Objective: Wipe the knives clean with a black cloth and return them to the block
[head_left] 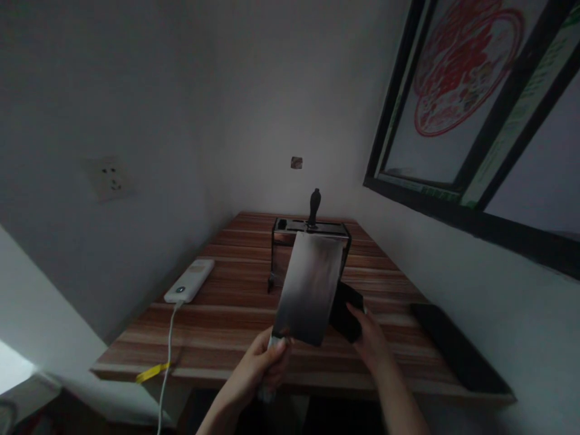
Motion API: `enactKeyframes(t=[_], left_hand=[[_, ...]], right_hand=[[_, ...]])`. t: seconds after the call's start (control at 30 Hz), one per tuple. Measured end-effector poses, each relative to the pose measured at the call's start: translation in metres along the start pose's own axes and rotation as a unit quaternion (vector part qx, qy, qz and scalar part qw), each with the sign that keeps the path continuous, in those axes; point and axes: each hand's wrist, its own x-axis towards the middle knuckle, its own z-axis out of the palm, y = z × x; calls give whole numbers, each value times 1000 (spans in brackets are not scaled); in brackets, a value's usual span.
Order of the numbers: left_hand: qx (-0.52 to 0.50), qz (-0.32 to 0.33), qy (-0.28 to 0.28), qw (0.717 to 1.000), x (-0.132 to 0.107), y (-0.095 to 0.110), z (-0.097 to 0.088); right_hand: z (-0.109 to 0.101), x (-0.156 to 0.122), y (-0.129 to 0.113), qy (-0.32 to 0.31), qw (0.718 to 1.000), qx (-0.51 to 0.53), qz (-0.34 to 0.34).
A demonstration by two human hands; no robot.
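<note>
My left hand is wrapped around the pale handle of a cleaver, whose broad metal blade points up and away from me over the table. In my right hand is a black block-like thing, held at the right edge of the blade; I cannot make out its exact kind or whether it touches the metal. Behind the blade stands a metal-framed knife rack, partly hidden by it. One black-handled tool sticks up from the rack's top.
The wood-striped table meets the walls. A white power bank with a white cable and yellow tag lies at left. At right lies a flat black slab. A wall socket and framed picture are on the walls.
</note>
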Motion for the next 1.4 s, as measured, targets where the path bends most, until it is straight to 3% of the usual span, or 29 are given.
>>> enactKeyframes(t=[0.13, 0.23, 0.3, 0.4, 0.47, 0.5, 0.57, 0.6, 0.67, 0.7, 0.77, 0.93, 1.17, 1.4], left_hand=[[52, -24, 44, 997, 6, 4, 2], [62, -43, 51, 996, 10, 4, 1], [60, -49, 47, 996, 12, 3, -1], [54, -59, 28, 996, 14, -2, -5], [57, -69, 14, 996, 15, -4, -6], [59, -72, 7, 996, 15, -5, -7], [63, -77, -5, 995, 15, -6, -8], [64, -77, -9, 995, 15, -7, -9], [56, -73, -11, 996, 14, -8, -10], [49, -73, -9, 996, 14, -8, -11], [33, -73, -4, 997, 13, -8, -12], [27, -72, -11, 997, 14, -8, -12], [33, -76, 13, 997, 13, -11, -17], [40, -95, 20, 994, 11, -7, -14]], right_hand=[[3, -18, -2, 37, 994, 63, 87], [9, -24, -12, 66, 991, 88, 76], [12, -26, -20, 102, 992, 79, 3], [19, -34, -29, 155, 965, -19, -212], [27, -40, -32, 121, 911, -155, -361], [32, -43, -32, 59, 875, -235, -419], [43, -48, -32, -124, 775, -381, -489], [48, -49, -31, -211, 718, -434, -503], [54, -51, -28, -305, 626, -506, -509], [55, -51, -27, -323, 596, -531, -508], [52, -53, -24, -336, 562, -569, -498], [41, -59, -22, -344, 535, -608, -476], [52, -63, -18, -365, 511, -605, -489], [48, -62, -14, -411, 460, -599, -510]])
